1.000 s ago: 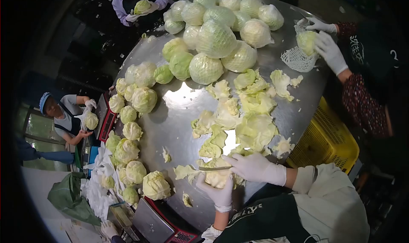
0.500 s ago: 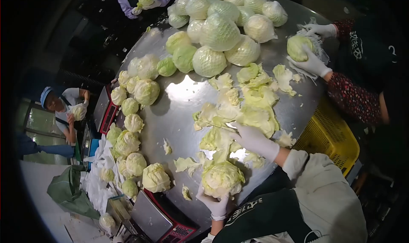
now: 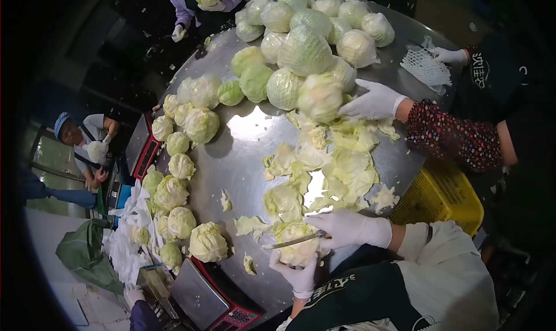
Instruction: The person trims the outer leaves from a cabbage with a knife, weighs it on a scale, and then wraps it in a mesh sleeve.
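My gloved left hand (image 3: 296,276) supports a pale green cabbage (image 3: 295,253) from its near side, fingers curled against it. Over this cabbage, my gloved right hand (image 3: 350,229) is closed on a knife (image 3: 294,242), whose blade lies across the cabbage; the handle is hidden in the fist. Just beyond are loose cabbage leaves (image 3: 350,168) piled on the metal table (image 3: 231,174). A cut-off leaf piece (image 3: 250,222) lies left of the cabbage.
Trimmed cabbages (image 3: 172,192) line the left side; net-wrapped cabbages (image 3: 304,50) are heaped at the far side. A scale (image 3: 200,296) stands near left, a yellow crate (image 3: 443,195) at right. A co-worker's hand (image 3: 373,99) reaches in beside a cabbage (image 3: 320,97).
My right hand has come down from the leaves to the cabbage, with the knife now over it. The co-worker at right has moved a cabbage leftward, leaving the foam net in their other hand.
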`<move>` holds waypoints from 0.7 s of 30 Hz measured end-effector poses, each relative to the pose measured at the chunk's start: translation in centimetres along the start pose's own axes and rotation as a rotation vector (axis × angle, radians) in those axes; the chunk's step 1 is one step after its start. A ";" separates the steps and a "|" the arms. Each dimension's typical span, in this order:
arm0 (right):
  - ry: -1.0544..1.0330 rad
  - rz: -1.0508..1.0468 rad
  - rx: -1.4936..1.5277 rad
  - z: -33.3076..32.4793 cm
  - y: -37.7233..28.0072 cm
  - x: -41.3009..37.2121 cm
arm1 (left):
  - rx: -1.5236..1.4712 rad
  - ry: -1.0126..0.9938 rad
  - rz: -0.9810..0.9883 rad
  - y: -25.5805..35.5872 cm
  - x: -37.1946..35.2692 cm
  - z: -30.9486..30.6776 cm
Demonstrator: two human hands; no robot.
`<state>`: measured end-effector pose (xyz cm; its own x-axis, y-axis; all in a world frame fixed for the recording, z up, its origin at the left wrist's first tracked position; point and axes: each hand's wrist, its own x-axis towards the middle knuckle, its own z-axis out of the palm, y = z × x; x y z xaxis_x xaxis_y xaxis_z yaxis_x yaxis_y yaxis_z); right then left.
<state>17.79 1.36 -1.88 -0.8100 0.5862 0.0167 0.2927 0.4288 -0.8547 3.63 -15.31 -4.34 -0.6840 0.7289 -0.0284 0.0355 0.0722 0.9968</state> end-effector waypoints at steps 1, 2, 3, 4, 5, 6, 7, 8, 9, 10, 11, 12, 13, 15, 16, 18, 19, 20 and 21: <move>0.081 -0.089 0.046 0.3 1.0 -0.1 | -0.003 0.004 0.008 -0.5 0.3 -0.5; 0.170 -0.004 0.234 0.2 1.5 0.0 | 0.027 -0.030 0.030 -1.3 0.8 -1.6; 0.169 -0.012 0.234 0.3 2.9 0.0 | 0.058 -0.064 0.050 -1.9 0.9 -2.6; 0.242 0.192 0.251 0.5 4.8 0.1 | 0.056 -0.061 0.058 -1.9 0.8 -2.9; 0.320 0.395 0.264 0.3 5.9 0.4 | 0.082 -0.083 0.051 -1.9 0.8 -3.1; 0.329 0.384 0.258 0.5 6.5 0.3 | 0.107 -0.107 0.044 -1.8 1.0 -3.2; 0.381 0.394 0.253 0.9 6.7 0.2 | 0.100 -0.109 0.058 -1.9 1.2 -3.3; 0.433 0.404 0.248 1.1 6.9 -0.1 | 0.106 -0.129 0.045 -1.9 1.0 -3.6; 0.441 0.396 0.241 1.2 7.4 -0.1 | 0.112 -0.149 0.032 -2.1 0.9 -4.0; 0.465 0.416 0.141 1.1 8.0 0.1 | 0.103 -0.153 0.048 -2.2 0.9 -4.5; 0.488 0.437 0.041 1.0 8.5 0.2 | 0.041 -0.151 0.016 -2.2 0.7 -5.3; 0.479 0.415 -0.064 0.8 9.0 -0.1 | -0.019 -0.146 -0.019 -2.2 0.7 -6.1; 0.476 0.408 -0.066 0.3 8.7 -0.2 | -0.021 -0.140 -0.015 -2.3 0.7 -6.9; 0.418 0.404 -0.166 -0.6 6.6 -0.6 | -0.071 -0.133 -0.209 -2.1 0.2 -9.3; 0.420 0.333 -0.135 -0.1 5.6 -0.8 | 0.001 -0.134 -0.242 -1.5 -0.2 -10.1; 0.400 0.123 -0.066 1.7 4.1 -1.1 | 0.069 -0.082 -0.055 0.8 -0.5 -8.4; 0.353 -0.004 -0.026 2.8 3.5 -1.3 | 0.134 -0.097 0.066 2.5 -0.8 -6.9; 0.258 0.006 -0.063 2.9 0.9 -1.4 | 0.203 -0.073 0.202 4.2 -0.5 -4.2; 0.276 -0.045 0.029 4.6 0.5 -0.8 | 0.171 -0.064 0.231 4.6 -0.1 -3.4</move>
<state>16.26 -2.09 -4.77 -0.6519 0.7336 0.1919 0.2421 0.4412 -0.8642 1.42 -17.34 0.52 -0.5964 0.7806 0.1873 0.3108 0.0094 0.9504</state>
